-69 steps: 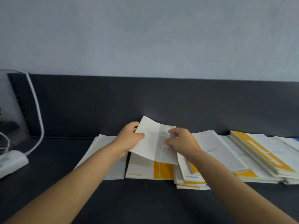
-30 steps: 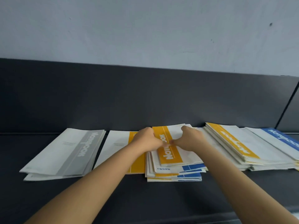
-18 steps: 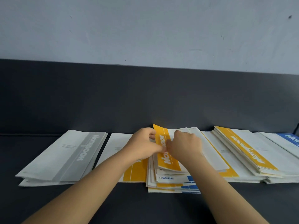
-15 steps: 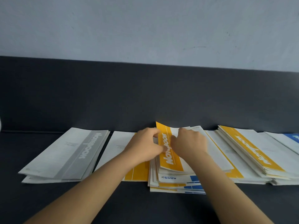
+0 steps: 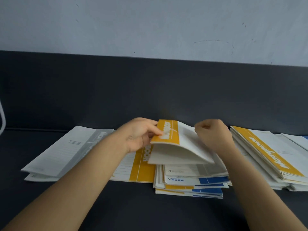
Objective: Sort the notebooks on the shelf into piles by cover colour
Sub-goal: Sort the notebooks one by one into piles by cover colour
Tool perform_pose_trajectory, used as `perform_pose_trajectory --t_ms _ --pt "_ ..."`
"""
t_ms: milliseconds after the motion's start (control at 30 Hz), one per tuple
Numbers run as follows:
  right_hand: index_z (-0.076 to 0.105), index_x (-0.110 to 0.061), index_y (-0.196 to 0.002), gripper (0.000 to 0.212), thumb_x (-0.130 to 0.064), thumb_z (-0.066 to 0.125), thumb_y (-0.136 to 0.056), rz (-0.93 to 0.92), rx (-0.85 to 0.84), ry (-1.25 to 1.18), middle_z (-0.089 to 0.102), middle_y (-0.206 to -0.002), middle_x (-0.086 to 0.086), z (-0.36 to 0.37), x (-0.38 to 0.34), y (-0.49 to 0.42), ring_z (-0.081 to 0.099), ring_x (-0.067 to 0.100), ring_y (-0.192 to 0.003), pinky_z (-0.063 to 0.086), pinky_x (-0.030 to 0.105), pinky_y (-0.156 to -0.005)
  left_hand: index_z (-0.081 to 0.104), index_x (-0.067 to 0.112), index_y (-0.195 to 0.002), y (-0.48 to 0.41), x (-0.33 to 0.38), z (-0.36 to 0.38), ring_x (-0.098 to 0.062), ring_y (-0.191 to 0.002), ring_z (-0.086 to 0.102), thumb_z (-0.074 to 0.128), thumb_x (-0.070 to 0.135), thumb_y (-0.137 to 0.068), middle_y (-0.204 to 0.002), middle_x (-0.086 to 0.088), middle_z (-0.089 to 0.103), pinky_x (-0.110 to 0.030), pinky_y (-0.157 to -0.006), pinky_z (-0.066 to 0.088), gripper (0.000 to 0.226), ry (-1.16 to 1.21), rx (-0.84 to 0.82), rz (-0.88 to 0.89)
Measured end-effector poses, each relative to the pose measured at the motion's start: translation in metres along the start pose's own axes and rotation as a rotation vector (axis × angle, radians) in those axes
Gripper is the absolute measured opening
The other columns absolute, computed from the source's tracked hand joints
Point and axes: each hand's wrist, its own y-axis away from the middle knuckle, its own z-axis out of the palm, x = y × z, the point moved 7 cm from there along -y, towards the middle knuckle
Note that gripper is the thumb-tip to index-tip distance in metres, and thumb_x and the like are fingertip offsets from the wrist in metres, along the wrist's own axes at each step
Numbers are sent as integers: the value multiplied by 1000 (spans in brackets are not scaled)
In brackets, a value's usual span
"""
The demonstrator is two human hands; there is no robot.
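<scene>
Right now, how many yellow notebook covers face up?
3: the lifted notebook in the left hand, the flat notebook below it, and one topping the right pile. More may hide in the middle stack.

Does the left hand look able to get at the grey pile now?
Probably not at once: the left hand pinches the raised yellow notebook, so its grip is taken. The way across to the grey pile looks free.
</scene>
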Motion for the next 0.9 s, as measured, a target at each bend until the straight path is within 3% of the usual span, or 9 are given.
perform_pose_trajectory --t_ms 67,133,267,467,600,700,767,833,900 --pt "64 -25 -70 30 -6 48 -86 4 -49 -284 59 -67 -11 -2 -6 0 50 11 -63 42 27 -63 65 -7 -110 3 9 -15 -17 -74 71 54 -8 -89 -91 -15 73 -24 -65 59 24 103 12 27" --pt "70 -21 -96 37 5 44 -89 -2 -117 -515 67 -96 -6 -1 -14 3 61 8 -90 50 25 -77 64 -9 -105 5 14 -29 -17 -70 71 54 -8 -86 -86 -15 72 -24 -65 59 22 244 38 46" --pt "63 -33 -99 43 8 57 -84 -273 -93 -376 66 -99 -16 3 -31 11 62 1 -98 48 15 -80 61 -8 -111 3 15 -47 -17 -73 68 60 -1 -72 -87 -17 69 -27 -66 60 40 475 33 54" --pt "64 -22 -96 13 -13 66 -87 -394 189 -424 65 -95 -11 -9 -41 21 62 -2 -83 50 8 -75 70 8 -87 8 19 -49 -18 -81 61 63 22 -87 -80 -4 68 -29 -74 47 16 -148 56 80" --pt "58 -25 -101 21 -8 61 -90 -549 254 -299 51 -101 -21 -12 -61 27 57 -2 -92 46 6 -79 69 4 -107 19 23 -25 -21 -90 65 64 58 -76 -100 -11 68 -28 -78 52 63 -387 -154 110" --pt "62 -26 -108 22 -12 61 -91 -656 168 -229 53 -112 -15 4 -86 33 53 1 -102 42 12 -89 76 20 -78 22 24 -11 -12 -71 66 51 73 -72 -78 -2 70 -21 -67 51 58 -329 -219 109" --pt "62 -25 -115 23 -16 59 -93 -717 73 -130 51 -123 -11 22 -105 37 46 -1 -109 35 11 -90 74 25 -59 20 21 -10 -9 -57 63 47 66 -78 -62 4 65 -20 -58 49 53 -224 -273 95" --pt "55 -33 -124 32 -19 56 -95 -789 -39 -76 40 -138 -12 39 -121 41 39 -11 -109 33 6 -86 77 22 -79 23 26 -16 -17 -69 69 67 47 -80 -76 -3 71 -27 -65 55 26 -201 -281 125" --pt "39 -47 -131 44 -23 53 -97 -766 -147 -93 21 -150 -17 51 -128 38 38 -11 -108 34 2 -79 70 17 -103 22 26 -26 -25 -85 72 69 22 -75 -94 -9 73 -34 -73 58 28 -288 -255 125"
